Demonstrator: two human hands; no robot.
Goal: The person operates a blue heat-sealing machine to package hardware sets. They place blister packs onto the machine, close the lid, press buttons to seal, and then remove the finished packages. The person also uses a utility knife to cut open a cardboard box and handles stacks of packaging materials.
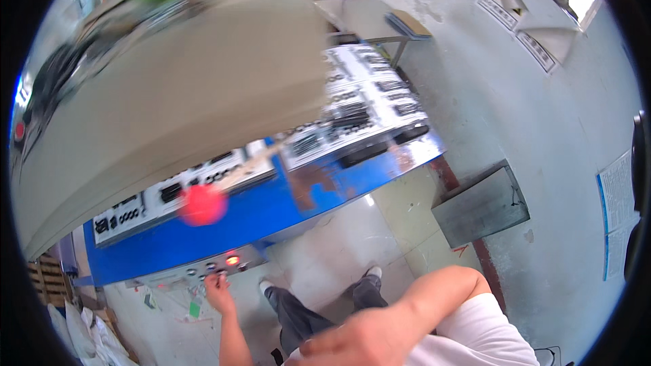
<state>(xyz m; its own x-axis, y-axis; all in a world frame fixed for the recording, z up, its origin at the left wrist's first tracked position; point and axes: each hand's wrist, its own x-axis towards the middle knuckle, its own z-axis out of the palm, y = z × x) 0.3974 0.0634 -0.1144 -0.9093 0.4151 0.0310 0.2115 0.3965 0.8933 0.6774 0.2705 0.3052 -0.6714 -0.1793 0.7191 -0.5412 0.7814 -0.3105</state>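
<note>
Nearby, the right hand point(363, 339) is blurred, its grip impossible to tell. Farther out, the left hand point(218, 291), nearer the panel point(218, 261), has its fingertips at the knobs point(192, 272); whether clamped, I cannot tell. The panel runs lengthwise below the bench's point(254, 211) front edge, with trays point(154, 215) beyond.

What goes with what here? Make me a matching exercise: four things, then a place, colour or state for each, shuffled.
1. left hand
2. right hand
3. round knob
4. metal box

A. grey
B. blurred, at the picture's lower edge
C. at the control panel
D. red

Pairs: 1-C, 2-B, 3-D, 4-A
</note>
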